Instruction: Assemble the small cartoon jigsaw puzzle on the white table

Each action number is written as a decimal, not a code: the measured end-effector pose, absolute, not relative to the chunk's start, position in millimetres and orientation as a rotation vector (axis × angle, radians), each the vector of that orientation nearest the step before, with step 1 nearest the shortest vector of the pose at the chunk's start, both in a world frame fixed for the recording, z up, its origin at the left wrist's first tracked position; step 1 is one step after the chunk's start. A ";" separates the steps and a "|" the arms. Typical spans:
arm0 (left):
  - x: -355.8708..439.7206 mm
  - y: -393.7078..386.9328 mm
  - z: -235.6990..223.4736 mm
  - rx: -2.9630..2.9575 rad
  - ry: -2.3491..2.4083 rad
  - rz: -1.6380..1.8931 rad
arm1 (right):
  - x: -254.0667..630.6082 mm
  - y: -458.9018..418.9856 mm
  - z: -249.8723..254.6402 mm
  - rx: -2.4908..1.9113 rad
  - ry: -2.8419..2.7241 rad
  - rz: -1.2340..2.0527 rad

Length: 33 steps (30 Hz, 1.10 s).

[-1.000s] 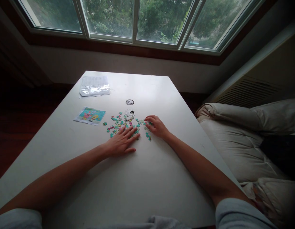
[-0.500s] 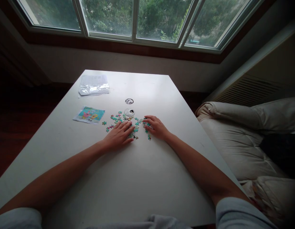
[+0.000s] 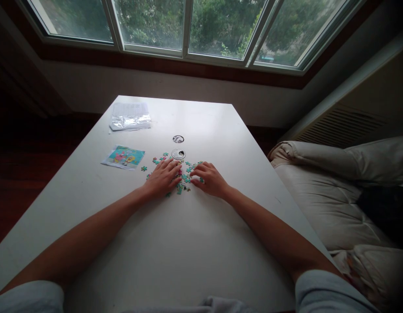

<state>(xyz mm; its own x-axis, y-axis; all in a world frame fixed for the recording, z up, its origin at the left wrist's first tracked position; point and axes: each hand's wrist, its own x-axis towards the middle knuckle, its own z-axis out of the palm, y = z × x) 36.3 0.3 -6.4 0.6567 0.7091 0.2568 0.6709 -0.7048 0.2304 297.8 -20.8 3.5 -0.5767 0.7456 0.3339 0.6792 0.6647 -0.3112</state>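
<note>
Puzzle pieces [image 3: 186, 178]: lay loose on the person's side of a round disc [image 3: 175, 155]. Left hand [image 3: 162, 178]: palm down, left of the disc, clasping nothing visible, apparently to cover several pieces. Right hand [image 3: 210, 179]: curled, right of the disc; whether it pinched a piece, I couldn't tell. Picture sheet [image 3: 123, 157]: farther left of the disc, face up, presumably for viewing.

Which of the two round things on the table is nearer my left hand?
The round thing beside the puzzle pieces; the other round thing lies farther off, toward the window.
</note>
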 end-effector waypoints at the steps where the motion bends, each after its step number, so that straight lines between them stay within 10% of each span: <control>1: 37.0 0.1 -6.8 2.747 1.149 0.500 | 295.5 -23.3 4.8 -1.091 -2.477 0.204; 33: 12.7 10.3 11.8 2.690 0.940 0.507 | 307.3 -17.9 -12.1 -1.144 -2.431 0.215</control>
